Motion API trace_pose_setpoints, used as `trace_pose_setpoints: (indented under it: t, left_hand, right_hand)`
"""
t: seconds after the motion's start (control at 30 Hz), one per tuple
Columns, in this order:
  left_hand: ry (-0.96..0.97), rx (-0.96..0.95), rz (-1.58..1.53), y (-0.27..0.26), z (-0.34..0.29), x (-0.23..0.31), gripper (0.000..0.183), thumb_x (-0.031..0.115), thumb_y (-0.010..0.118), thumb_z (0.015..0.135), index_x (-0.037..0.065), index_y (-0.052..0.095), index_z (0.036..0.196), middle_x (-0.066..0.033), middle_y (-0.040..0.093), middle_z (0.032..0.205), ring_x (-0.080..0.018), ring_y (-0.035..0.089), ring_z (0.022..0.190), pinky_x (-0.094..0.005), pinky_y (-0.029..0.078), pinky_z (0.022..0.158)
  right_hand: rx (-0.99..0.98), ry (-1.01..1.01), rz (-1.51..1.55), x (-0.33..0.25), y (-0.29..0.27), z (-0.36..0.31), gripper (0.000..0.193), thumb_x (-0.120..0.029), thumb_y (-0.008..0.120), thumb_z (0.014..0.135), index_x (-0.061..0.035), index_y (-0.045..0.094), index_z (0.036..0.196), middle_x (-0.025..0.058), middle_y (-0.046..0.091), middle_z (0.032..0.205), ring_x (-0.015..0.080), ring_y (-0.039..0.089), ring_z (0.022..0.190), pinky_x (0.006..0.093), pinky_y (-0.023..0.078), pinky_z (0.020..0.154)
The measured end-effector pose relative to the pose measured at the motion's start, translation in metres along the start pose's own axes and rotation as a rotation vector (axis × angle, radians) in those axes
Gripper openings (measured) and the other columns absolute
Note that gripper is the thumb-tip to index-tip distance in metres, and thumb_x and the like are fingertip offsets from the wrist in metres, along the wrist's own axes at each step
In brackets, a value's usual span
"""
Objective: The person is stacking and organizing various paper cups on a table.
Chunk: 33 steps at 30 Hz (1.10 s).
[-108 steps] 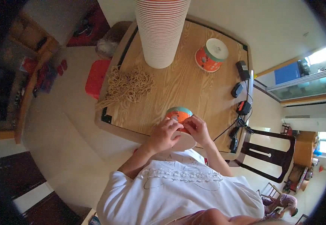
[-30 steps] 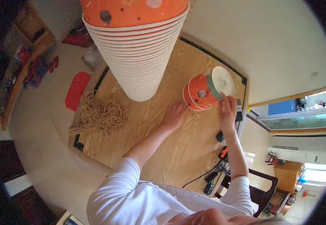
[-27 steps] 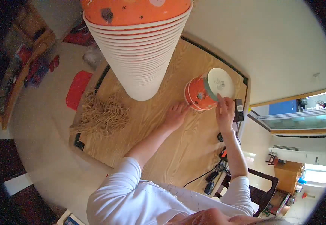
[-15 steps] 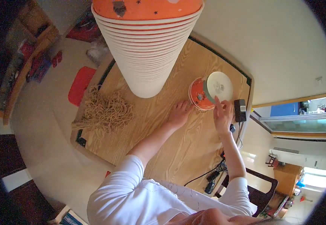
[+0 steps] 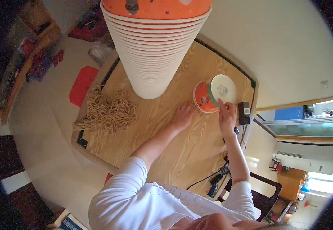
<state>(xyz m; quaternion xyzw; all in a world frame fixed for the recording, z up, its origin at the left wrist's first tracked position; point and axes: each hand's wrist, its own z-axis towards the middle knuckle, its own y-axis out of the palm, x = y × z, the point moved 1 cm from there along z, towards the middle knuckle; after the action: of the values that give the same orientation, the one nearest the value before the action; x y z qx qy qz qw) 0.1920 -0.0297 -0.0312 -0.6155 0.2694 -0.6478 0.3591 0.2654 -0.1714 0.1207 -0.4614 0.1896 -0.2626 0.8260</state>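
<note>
An orange printed paper bucket (image 5: 203, 98) stands upside down on the table, its rim low and its round pale base (image 5: 224, 89) up, with a green band near the base. My left hand (image 5: 184, 116) lies on the tabletop just left of the rim, fingers stretched out and close to it or touching. At the bucket's right side is my right hand (image 5: 227, 114), one fingertip against the wall near the base. Its other fingers are curled in; what they hold, if anything, is hidden. A loose heap of brown twine (image 5: 107, 111) sits on the table's left part.
A tall stack of nested paper buckets (image 5: 155, 50) rises at the far side of the wooden table (image 5: 166, 153). To the right are a black box-shaped device (image 5: 244, 113) with a cord, and black cables with adapters (image 5: 214, 184). A red stool (image 5: 84, 86) stands beyond the left edge.
Both hands and the orange bucket stay nearly in place. The whole view has shifted slightly, so the tall stack appears a little farther right.
</note>
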Motion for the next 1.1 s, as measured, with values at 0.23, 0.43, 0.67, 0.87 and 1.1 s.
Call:
trace_pose_setpoints:
  t: [0.23, 0.43, 0.67, 0.87, 1.1]
  left_hand:
    - [0.128, 0.238, 0.205, 0.006, -0.005, 0.0, 0.044, 0.015, 0.041, 0.081, 0.018, 0.041, 0.125, -0.0155, 0.046, 0.117, -0.0316, 0.043, 0.106, -0.0455, 0.034, 0.086]
    - [-0.009, 0.178, -0.011, 0.0, -0.003, 0.001, 0.042, 0.016, 0.038, 0.082, 0.009, 0.042, 0.124, -0.0162, 0.045, 0.119, -0.0311, 0.042, 0.109, -0.0452, 0.032, 0.089]
    - [0.081, 0.183, 0.217, -0.004, -0.019, 0.001, 0.04, 0.017, 0.036, 0.083, 0.006, 0.043, 0.121, -0.0154, 0.041, 0.126, -0.0316, 0.036, 0.116, -0.0464, 0.027, 0.095]
    - [0.054, -0.023, 0.08, -0.012, -0.027, -0.005, 0.038, 0.017, 0.029, 0.089, 0.012, 0.04, 0.125, -0.0146, 0.029, 0.135, -0.0344, 0.025, 0.125, -0.0469, 0.017, 0.103]
    - [0.087, -0.07, 0.159, -0.017, -0.013, 0.0, 0.041, 0.019, 0.028, 0.089, 0.017, 0.034, 0.129, -0.0141, 0.03, 0.135, -0.0338, 0.029, 0.123, -0.0471, 0.023, 0.101]
  right_hand:
    - [-0.057, 0.051, 0.039, 0.006, 0.007, -0.003, 0.039, -0.001, 0.058, 0.072, -0.0148, 0.058, 0.108, 0.0072, 0.05, 0.082, 0.024, 0.048, 0.076, 0.0351, 0.041, 0.067]
    - [-0.073, 0.016, 0.019, 0.002, 0.002, 0.003, 0.039, -0.004, 0.057, 0.073, -0.0153, 0.056, 0.109, 0.007, 0.051, 0.083, 0.0254, 0.049, 0.079, 0.0382, 0.04, 0.068]
    - [-0.114, 0.026, -0.006, -0.007, -0.008, 0.001, 0.036, -0.005, 0.057, 0.073, -0.014, 0.056, 0.108, 0.0095, 0.05, 0.088, 0.0263, 0.049, 0.082, 0.0391, 0.04, 0.07]
    - [0.099, 0.12, 0.092, -0.017, -0.008, -0.015, 0.031, -0.005, 0.062, 0.072, -0.0117, 0.057, 0.102, 0.012, 0.051, 0.097, 0.0293, 0.049, 0.088, 0.039, 0.041, 0.076]
    - [0.011, 0.129, 0.104, 0.002, -0.002, 0.012, 0.021, -0.005, 0.064, 0.07, -0.0091, 0.06, 0.09, 0.0088, 0.055, 0.087, 0.0272, 0.052, 0.081, 0.0359, 0.042, 0.068]
